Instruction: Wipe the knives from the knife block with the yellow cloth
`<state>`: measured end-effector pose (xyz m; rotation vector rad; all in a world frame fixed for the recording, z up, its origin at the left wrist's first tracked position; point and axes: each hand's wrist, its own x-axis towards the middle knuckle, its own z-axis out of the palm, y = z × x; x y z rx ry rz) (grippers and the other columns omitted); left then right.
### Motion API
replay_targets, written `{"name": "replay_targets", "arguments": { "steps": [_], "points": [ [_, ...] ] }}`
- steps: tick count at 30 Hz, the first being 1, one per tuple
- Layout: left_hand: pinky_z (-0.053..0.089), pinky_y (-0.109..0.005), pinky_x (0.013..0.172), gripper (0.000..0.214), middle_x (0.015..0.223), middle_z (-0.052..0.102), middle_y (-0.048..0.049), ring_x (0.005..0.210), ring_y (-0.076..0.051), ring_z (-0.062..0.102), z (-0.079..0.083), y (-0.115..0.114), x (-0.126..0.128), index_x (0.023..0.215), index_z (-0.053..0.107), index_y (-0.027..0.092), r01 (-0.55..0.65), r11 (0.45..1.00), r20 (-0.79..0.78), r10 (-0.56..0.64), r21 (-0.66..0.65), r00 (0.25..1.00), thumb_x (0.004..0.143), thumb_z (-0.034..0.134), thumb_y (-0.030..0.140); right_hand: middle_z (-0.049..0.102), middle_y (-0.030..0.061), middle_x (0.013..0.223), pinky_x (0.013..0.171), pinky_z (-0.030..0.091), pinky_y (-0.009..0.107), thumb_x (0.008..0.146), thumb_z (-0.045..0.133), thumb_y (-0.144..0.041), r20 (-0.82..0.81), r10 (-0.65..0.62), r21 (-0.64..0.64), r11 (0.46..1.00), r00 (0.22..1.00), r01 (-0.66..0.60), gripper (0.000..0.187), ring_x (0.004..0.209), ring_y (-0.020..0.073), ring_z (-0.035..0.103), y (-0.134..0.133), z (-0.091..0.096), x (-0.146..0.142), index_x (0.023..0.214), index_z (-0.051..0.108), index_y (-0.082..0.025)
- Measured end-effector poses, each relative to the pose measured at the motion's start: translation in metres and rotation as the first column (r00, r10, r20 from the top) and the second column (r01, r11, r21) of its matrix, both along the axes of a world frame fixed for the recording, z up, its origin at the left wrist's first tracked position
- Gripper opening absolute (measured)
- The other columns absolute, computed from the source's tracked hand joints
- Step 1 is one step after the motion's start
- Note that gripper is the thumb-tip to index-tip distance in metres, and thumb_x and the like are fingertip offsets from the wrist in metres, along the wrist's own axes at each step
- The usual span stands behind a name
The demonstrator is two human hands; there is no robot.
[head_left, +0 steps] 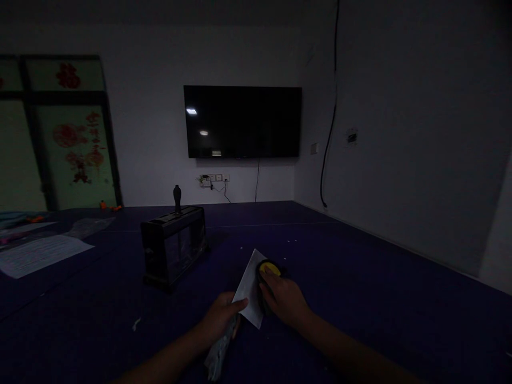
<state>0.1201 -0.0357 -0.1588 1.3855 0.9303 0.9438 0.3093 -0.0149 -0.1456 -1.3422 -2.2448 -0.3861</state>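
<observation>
A flat white rectangular piece [249, 285], like a card or thin panel, is held tilted in front of me. My left hand [224, 314] grips its lower left edge, thumb on top. Below that hand hangs a crumpled greyish strip [218, 354], perhaps cloth or plastic. My right hand [285, 296] is closed around a rounded black-and-yellow object [270, 266] that resembles a tape measure. This object is against or very close to the right side of the white piece; the dim light hides whether they touch.
Left of my hands stands a black box with clear sides [174, 245] and an upright dark handle on top. A printed sheet [44, 256] and clear plastic [90, 226] lie farther left. Small white scraps dot the purple surface [340, 298]. A television [242, 122] hangs on the far wall.
</observation>
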Motion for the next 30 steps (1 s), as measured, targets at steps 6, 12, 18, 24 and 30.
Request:
{"name": "replay_targets", "arguments": {
  "steps": [6,12,18,24,30],
  "points": [
    [0.025,-0.020,0.040,0.053,0.048,0.048,0.0036,0.037,-0.007,0.038,0.002,-0.001,0.000,0.074,0.058,0.012,0.026,0.999,0.002,-0.026,0.027,1.000,0.057,0.063,0.063,0.043,0.0114,0.134,0.089,0.045,0.032,0.089,0.035,-0.026,-0.018,0.054,-0.005,0.999,0.998,-0.054,0.043,0.111,0.0214,0.053,-0.003,0.002,0.000,0.131,0.041,-0.016],
    [0.029,-0.020,0.043,0.050,0.054,0.053,0.0015,0.042,-0.008,0.041,0.006,-0.002,-0.001,0.077,0.059,0.013,0.094,0.995,-0.012,-0.094,0.027,0.996,0.058,0.066,0.058,0.028,0.0074,0.143,0.093,0.042,0.035,0.092,0.030,-0.029,-0.084,0.045,-0.061,0.997,0.995,-0.051,0.048,0.120,0.0196,0.044,-0.001,0.004,0.001,0.138,0.026,-0.021],
    [0.029,-0.020,0.045,0.049,0.053,0.051,0.0018,0.045,-0.008,0.041,0.010,-0.006,-0.002,0.077,0.061,0.012,0.117,0.992,-0.021,-0.116,0.045,0.993,0.060,0.064,0.058,0.024,0.0067,0.145,0.097,0.038,0.033,0.093,0.025,-0.034,-0.132,0.014,-0.056,0.998,0.991,-0.022,0.049,0.126,0.0177,0.034,0.005,0.004,0.002,0.139,0.023,-0.019],
    [0.035,-0.020,0.054,0.048,0.068,0.058,-0.0024,0.060,-0.011,0.049,0.015,-0.010,0.001,0.077,0.062,0.011,0.084,0.996,0.046,-0.085,0.033,0.995,0.056,0.069,0.054,0.025,0.0072,0.145,0.094,0.040,0.033,0.093,0.026,-0.035,-0.148,-0.048,-0.046,0.998,0.988,0.042,0.049,0.126,0.0186,0.035,0.007,0.001,0.002,0.139,0.024,-0.019],
    [0.034,-0.020,0.051,0.050,0.064,0.058,-0.0017,0.056,-0.011,0.050,0.012,-0.009,0.001,0.075,0.062,0.011,0.039,0.999,0.039,-0.040,0.030,0.998,0.055,0.068,0.057,0.035,0.0114,0.139,0.087,0.046,0.034,0.093,0.025,-0.034,-0.095,-0.116,-0.065,0.992,0.989,0.110,0.047,0.117,0.0224,0.047,0.004,0.002,-0.001,0.135,0.034,-0.015]
  ]
}}
